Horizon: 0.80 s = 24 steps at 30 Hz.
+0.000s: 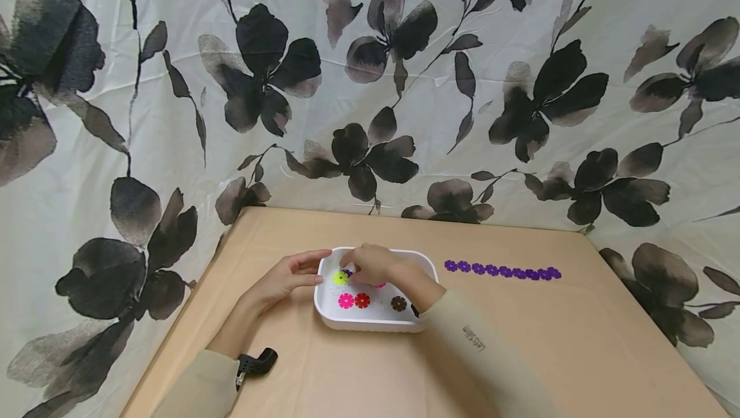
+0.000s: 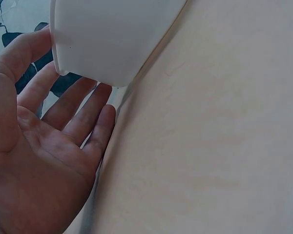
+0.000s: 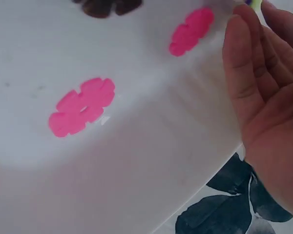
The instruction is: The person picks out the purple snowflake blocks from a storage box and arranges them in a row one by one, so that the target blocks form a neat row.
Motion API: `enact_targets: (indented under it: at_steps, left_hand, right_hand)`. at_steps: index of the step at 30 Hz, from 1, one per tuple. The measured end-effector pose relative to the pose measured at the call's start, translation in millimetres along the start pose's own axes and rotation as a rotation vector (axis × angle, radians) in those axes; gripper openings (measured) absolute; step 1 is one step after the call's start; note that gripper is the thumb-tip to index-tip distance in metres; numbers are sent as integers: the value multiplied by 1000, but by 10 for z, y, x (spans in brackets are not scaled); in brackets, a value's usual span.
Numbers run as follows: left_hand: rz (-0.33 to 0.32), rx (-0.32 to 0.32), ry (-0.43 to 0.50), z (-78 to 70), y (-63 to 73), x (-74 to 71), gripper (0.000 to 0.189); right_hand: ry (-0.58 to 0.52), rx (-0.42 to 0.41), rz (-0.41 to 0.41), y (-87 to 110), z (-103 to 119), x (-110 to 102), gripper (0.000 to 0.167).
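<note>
A white plastic tray [image 1: 370, 326] holds several flower-shaped plastic discs. My left hand [image 1: 291, 273] touches the tray's left end. In the left wrist view the thumb and index finger meet the rim, and the other fingers [image 2: 90, 114] spread loosely below it. Inside the tray, at its left part, my right hand [image 1: 372, 265] reaches down and pinches a purple disc [image 1: 347, 271], mostly hidden by the fingers. A yellow-green disc [image 1: 340, 278] lies right by those fingertips. Pink [image 1: 345, 301], red [image 1: 362, 300] and brown [image 1: 398, 303] discs lie nearer the front of the tray.
To the right of the tray, a row of several purple flower discs [image 1: 505, 271] lies on the tan table [image 1: 358, 373]. Behind the table hangs a white cloth with dark flowers [image 1: 370, 155]. A black wrist strap piece [image 1: 258, 361] sits at the left sleeve.
</note>
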<state>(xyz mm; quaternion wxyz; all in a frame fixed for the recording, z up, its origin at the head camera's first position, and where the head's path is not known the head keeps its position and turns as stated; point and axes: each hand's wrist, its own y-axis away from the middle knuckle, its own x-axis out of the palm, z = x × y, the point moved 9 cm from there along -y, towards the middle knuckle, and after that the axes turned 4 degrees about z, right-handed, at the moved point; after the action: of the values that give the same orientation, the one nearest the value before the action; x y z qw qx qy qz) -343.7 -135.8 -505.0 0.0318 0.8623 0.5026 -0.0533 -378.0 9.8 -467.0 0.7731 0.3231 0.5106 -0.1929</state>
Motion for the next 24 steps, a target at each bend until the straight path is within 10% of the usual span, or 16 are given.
enact_targets:
  at_steps: [24]
  left_hand:
    - [2, 2, -8, -11, 17, 31, 59]
  right_hand:
    - [-102, 21, 71, -32, -10, 179, 24]
